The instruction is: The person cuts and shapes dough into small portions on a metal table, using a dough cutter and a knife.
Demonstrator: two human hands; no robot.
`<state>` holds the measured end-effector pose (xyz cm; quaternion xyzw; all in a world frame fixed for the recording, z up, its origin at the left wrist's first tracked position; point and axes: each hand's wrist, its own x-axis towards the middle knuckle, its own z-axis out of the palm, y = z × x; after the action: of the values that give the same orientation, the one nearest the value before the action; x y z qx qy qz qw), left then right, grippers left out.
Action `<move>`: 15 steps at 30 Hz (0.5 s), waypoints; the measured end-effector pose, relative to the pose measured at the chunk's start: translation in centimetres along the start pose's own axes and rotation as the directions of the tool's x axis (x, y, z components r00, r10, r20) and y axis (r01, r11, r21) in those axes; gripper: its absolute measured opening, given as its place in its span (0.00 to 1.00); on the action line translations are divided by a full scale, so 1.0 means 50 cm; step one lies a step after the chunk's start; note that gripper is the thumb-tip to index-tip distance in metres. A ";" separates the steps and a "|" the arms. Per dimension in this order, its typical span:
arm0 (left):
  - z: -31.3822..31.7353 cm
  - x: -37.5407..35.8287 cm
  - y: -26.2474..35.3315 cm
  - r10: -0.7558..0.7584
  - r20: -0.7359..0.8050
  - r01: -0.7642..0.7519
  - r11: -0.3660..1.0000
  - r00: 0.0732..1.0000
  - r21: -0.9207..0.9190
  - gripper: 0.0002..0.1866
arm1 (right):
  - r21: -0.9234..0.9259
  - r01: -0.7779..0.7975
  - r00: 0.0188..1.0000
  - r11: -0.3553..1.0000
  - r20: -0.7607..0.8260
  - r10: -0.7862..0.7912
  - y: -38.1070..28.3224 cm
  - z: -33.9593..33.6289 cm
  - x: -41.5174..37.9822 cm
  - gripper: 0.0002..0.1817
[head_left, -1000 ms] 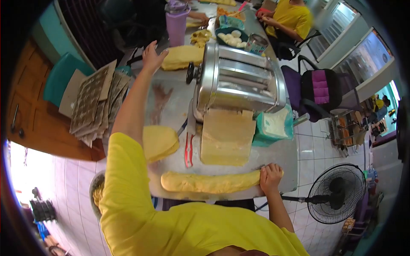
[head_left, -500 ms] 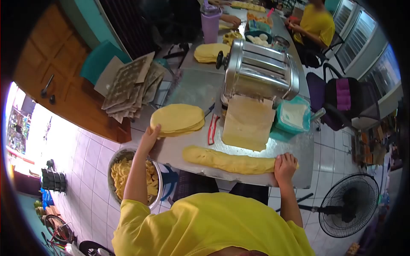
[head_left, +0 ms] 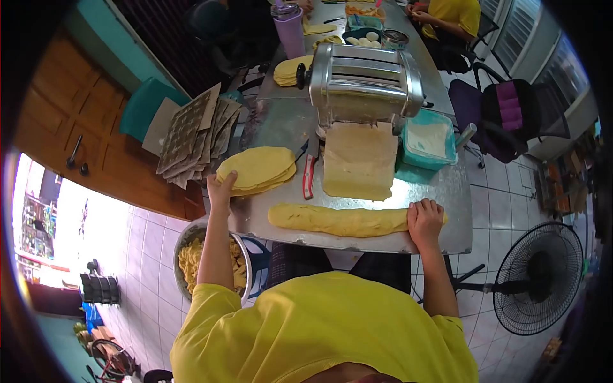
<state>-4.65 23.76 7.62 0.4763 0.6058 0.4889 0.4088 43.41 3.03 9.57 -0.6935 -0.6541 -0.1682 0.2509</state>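
My left hand [head_left: 221, 186] grips the left edge of a stack of flat yellow dough sheets [head_left: 258, 167], thumb on top and fingers underneath. A long yellow dough roll [head_left: 338, 220] lies along the near edge of the metal table [head_left: 268, 223]. Over the roll's right end rests my right hand [head_left: 426, 219], its fingers curled down on it. Beyond the roll stands a steel roller machine [head_left: 365, 83] with a tan sheet [head_left: 359, 159] in front of it. A red-handled knife [head_left: 309, 177] lies between the stack and that sheet.
A teal tub of white powder [head_left: 428, 140] is right of the machine. A bowl of dough pieces [head_left: 241, 268] stands below the table's left edge. Egg trays [head_left: 191, 137] are stacked at left, a fan [head_left: 538, 279] at right. A person in yellow [head_left: 453, 16] sits at the far right.
The view has shifted, so the table and machine appear higher in the picture. Both hands keep their places on the dough stack and the roll.
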 end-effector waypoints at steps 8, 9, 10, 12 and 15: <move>0.045 -0.068 0.064 0.106 -0.221 -0.042 0.960 0.970 0.279 0.34 | 0.017 -0.010 1.000 1.000 -0.020 0.011 0.000 0.003 0.001 0.11; 0.049 -0.070 0.072 -0.010 -0.214 0.037 0.992 0.977 0.122 0.33 | 0.006 -0.017 1.000 1.000 -0.009 0.017 0.000 0.002 0.000 0.11; 0.048 -0.064 0.065 -0.013 -0.220 0.041 0.992 0.975 0.123 0.33 | 0.010 -0.013 1.000 1.000 -0.006 0.013 0.000 0.002 -0.001 0.11; 0.047 -0.049 0.041 -0.073 -0.219 0.047 0.992 0.973 -0.119 0.30 | 0.014 -0.010 1.000 1.000 -0.022 0.010 0.001 0.003 -0.001 0.11; 0.058 -0.053 0.030 0.100 -0.304 -0.151 0.977 0.947 -0.148 0.27 | 0.033 -0.012 0.999 0.999 -0.030 0.013 0.000 0.003 -0.001 0.11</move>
<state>-1.04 21.84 8.63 0.3993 0.5846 0.6291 0.3209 43.41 3.07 9.44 -0.6908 -0.6485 -0.1662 0.2733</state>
